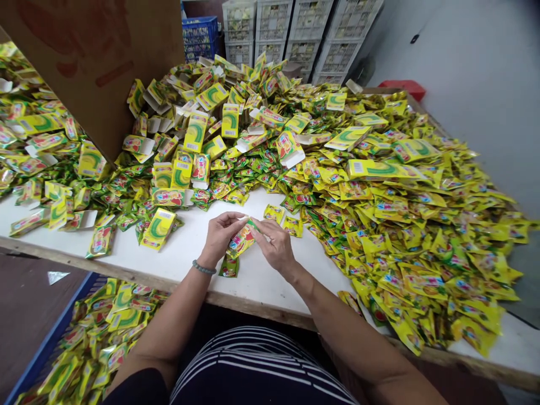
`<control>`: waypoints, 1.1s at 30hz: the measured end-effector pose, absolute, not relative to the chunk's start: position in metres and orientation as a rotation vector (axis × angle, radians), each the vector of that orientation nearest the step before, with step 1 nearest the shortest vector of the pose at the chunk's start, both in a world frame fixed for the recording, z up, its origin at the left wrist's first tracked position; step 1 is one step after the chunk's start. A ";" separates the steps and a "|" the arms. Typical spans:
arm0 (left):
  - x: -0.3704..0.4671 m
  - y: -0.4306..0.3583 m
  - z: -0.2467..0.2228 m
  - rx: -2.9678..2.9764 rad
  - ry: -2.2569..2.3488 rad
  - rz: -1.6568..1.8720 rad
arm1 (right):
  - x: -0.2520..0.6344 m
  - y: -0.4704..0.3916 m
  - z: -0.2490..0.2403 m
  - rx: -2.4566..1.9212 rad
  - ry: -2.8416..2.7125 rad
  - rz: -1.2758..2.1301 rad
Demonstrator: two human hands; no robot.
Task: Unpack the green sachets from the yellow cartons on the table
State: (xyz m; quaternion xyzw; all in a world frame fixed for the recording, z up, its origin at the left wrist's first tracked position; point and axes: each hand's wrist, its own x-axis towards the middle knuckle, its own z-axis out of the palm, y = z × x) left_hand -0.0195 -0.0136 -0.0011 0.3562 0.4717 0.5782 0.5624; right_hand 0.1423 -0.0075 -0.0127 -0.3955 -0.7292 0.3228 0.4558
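Observation:
Over the white tabletop (270, 273), both my hands meet at a small yellow carton (241, 242) with colourful print. My left hand (221, 236) is closed on its upper left side, a bracelet at the wrist. My right hand (274, 242) pinches the upper right part, where a bit of green shows; whether that is a packet or part of the carton I cannot tell. Just below lies a green packet (229, 266). Two yellow packets (292, 226) rest beyond my right fingers. To the left a yellow and green carton (158, 228) lies on the table.
A large heap of yellow packets (400, 225) covers the right side. Cartons and green packets pile up at the back and left. A brown cardboard sheet (97, 67) stands at left. A blue crate (46, 360) of filled cartons sits below the edge; white crates (274, 22) are stacked behind.

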 end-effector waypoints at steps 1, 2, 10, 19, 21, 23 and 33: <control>-0.018 -0.013 -0.001 0.844 1.100 1.357 | 0.141 -0.008 -0.013 -0.981 -1.780 0.798; -0.017 -0.011 -0.001 0.849 1.091 1.356 | 0.140 -0.007 -0.013 -0.984 -1.763 0.794; -0.067 -0.045 0.037 1.078 1.310 1.153 | 0.129 -0.019 -0.021 -0.836 -1.982 0.895; -0.211 -0.139 0.095 1.561 2.321 0.033 | 0.108 -0.036 -0.037 -0.767 -2.498 0.809; -0.211 -0.125 0.079 1.552 2.576 0.076 | 0.109 -0.037 -0.037 -0.829 -2.534 0.812; -0.203 -0.102 0.059 1.530 2.699 0.103 | 0.113 -0.035 -0.038 -0.924 -2.508 0.847; -0.105 -0.036 -0.003 1.684 2.347 0.470 | 0.151 0.013 -0.036 -1.319 -2.092 0.865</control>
